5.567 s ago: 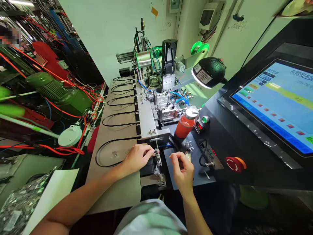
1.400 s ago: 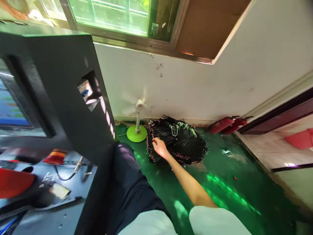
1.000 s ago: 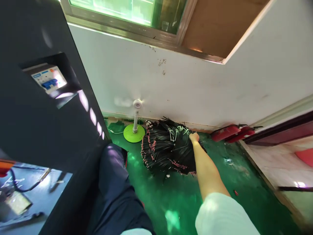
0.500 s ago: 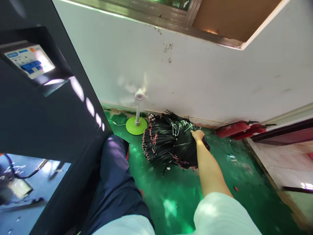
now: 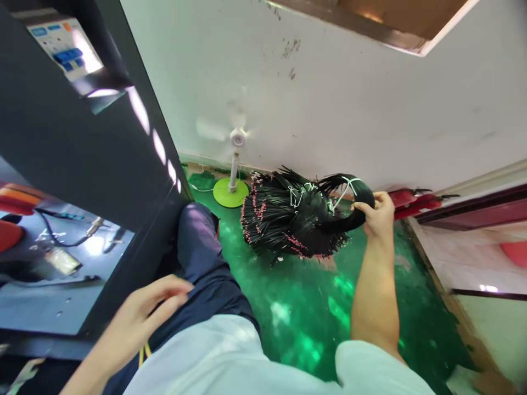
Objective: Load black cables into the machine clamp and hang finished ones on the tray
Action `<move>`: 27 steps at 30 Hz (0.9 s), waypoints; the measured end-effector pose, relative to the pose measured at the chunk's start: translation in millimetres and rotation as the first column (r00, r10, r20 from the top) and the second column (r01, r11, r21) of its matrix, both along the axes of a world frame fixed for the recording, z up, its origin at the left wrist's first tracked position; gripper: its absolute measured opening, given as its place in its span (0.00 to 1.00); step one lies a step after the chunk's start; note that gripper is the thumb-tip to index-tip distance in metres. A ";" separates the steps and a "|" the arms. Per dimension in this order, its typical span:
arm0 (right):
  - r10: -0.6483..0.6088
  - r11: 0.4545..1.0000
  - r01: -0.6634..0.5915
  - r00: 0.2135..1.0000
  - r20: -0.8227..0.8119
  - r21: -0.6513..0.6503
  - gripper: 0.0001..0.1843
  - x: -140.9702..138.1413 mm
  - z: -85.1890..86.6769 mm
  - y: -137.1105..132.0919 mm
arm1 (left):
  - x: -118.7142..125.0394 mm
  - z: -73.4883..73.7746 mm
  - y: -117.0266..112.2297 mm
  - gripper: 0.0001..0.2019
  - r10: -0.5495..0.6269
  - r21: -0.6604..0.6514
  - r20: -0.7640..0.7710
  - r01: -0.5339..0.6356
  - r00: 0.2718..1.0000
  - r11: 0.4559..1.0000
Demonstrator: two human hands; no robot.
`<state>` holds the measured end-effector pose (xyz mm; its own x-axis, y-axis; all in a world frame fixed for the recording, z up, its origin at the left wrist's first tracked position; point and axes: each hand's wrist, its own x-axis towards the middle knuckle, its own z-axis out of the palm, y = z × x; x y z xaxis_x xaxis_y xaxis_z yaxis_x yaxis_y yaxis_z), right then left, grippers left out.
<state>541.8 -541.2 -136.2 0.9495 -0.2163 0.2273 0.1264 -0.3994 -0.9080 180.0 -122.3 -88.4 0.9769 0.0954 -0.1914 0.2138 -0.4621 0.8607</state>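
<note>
My right hand [image 5: 379, 214] is closed around a bundle of black wires [image 5: 363, 189], bent into a curve and tied with white string. Below and to its left lies a large pile of black wires [image 5: 296, 219] on the green floor, many with pinkish ends and some tied with white string. The held bundle overlaps the pile's right side in view, so I cannot tell whether they touch. My left hand [image 5: 158, 304] hovers above my left thigh, thumb apart from the loosely bent fingers, holding nothing.
A small white fan [image 5: 237, 138] on a lime-green base stands left of the pile by the wall. Red fire extinguishers [image 5: 411, 202] lie at the right. The dark machine cabinet [image 5: 74, 159] and its metal worktop [image 5: 82, 296] are at my left.
My right hand has gone from the pile's right side to farther right, lifting a tied wire bundle. My left hand has come into view. The camera view has shifted downward.
</note>
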 end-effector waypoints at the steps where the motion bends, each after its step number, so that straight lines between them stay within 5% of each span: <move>1: 0.096 0.991 -0.104 0.990 0.106 0.082 0.20 -18.7 13.8 3.3 | 15.3 -9.5 -6.9 0.19 -0.054 -0.113 -0.042 0.049 0.998 0.992; 4: 0.315 0.914 -0.360 0.920 0.232 0.189 0.19 -74.5 45.3 23.9 | 67.0 -33.4 -40.6 0.24 -0.218 -0.422 -0.046 0.179 0.975 0.889; 7: 0.506 0.824 -0.533 0.845 0.173 0.193 0.18 -123.4 56.2 52.4 | 107.6 -40.8 -79.9 0.42 -0.274 -0.729 0.015 0.198 0.962 0.655; 9: 0.644 0.740 -0.648 0.760 0.089 0.179 0.18 -150.8 52.0 71.1 | 118.1 -35.8 -98.0 0.47 -0.190 -0.871 0.101 0.179 0.977 0.458; 11: 0.747 0.649 -0.738 0.664 0.028 0.183 0.18 -173.8 41.4 88.5 | 113.2 -27.2 -105.6 0.43 -0.011 -0.937 0.172 0.167 0.985 0.306; 14: 0.841 0.521 -0.827 0.539 0.036 0.211 0.17 -199.9 22.7 112.2 | 86.0 -14.8 -101.0 0.33 0.266 -0.975 0.162 0.112 0.950 0.195; 18: 0.929 0.346 -0.917 0.364 0.063 0.199 0.16 -218.3 8.3 140.6 | 49.3 4.4 -82.2 0.25 0.480 -0.981 0.164 0.090 0.862 0.173; 20: 0.939 0.332 -0.935 0.340 0.048 0.129 0.15 -224.0 7.2 155.1 | 39.3 17.1 -73.2 0.17 0.601 -0.978 0.197 0.111 0.775 0.178; 24: 0.830 0.557 -0.808 0.541 0.132 -0.192 0.12 -247.4 10.7 186.0 | 30.0 34.2 -61.3 0.17 0.798 -0.960 0.254 0.042 0.547 0.277; 27: 0.756 0.654 -0.687 0.586 0.291 -0.317 0.06 -276.6 10.1 211.3 | 25.1 33.2 -55.9 0.19 0.861 -0.931 0.285 -0.090 0.422 0.353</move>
